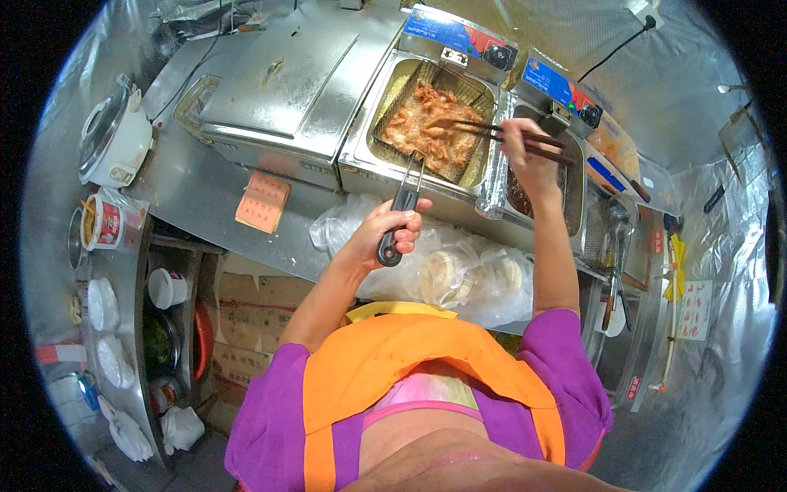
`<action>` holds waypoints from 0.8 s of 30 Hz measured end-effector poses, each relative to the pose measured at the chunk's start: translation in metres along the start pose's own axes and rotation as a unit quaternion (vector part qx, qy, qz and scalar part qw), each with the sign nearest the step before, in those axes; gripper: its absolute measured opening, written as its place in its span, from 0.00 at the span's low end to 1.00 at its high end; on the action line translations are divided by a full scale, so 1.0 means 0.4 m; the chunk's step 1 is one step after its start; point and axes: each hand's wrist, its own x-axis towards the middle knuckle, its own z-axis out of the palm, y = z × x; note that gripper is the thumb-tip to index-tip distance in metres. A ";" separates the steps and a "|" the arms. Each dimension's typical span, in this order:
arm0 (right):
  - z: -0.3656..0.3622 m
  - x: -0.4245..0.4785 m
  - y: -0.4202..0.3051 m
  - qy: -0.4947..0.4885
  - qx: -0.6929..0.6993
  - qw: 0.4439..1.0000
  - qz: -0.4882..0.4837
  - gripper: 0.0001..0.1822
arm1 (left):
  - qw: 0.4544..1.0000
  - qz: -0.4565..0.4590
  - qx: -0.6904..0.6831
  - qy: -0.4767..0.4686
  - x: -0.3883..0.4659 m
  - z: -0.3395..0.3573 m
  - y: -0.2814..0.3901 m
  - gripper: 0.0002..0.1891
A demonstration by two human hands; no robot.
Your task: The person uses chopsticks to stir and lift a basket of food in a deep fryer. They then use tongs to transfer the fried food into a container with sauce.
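My left hand (390,232) grips the black handle (399,224) of a wire fryer basket (482,92). The basket sits in the left fryer well, full of browned, battered food pieces (430,123) in bubbling oil. Long dark chopsticks (486,129) are held in my right hand (530,147), which is slightly blurred above the divider between the two wells. The chopstick tips reach into the right side of the food. Below my right hand lies the second fryer well (575,197), partly hidden by the hand and forearm, with dark oil in it.
Clear plastic bags with pale round items (439,277) lie along the counter's front edge. A small notepad (262,202), a metal-covered unit (276,80) and a white rice cooker (117,138) are to the left. To the right stand a strainer (621,215) and a tray of orange food (612,144).
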 end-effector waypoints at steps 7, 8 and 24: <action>0.049 0.029 0.009 -0.076 -0.011 0.997 0.007 0.04 | 1.000 -0.004 0.023 -0.006 0.005 0.014 0.001 0.20; 0.053 0.010 0.028 -0.097 0.021 0.995 0.026 0.04 | 1.000 -0.009 0.014 -0.006 0.005 0.017 0.002 0.20; -0.072 -0.059 0.016 -0.032 -0.081 0.995 0.037 0.05 | 1.000 -0.006 0.010 0.015 -0.015 0.009 -0.003 0.21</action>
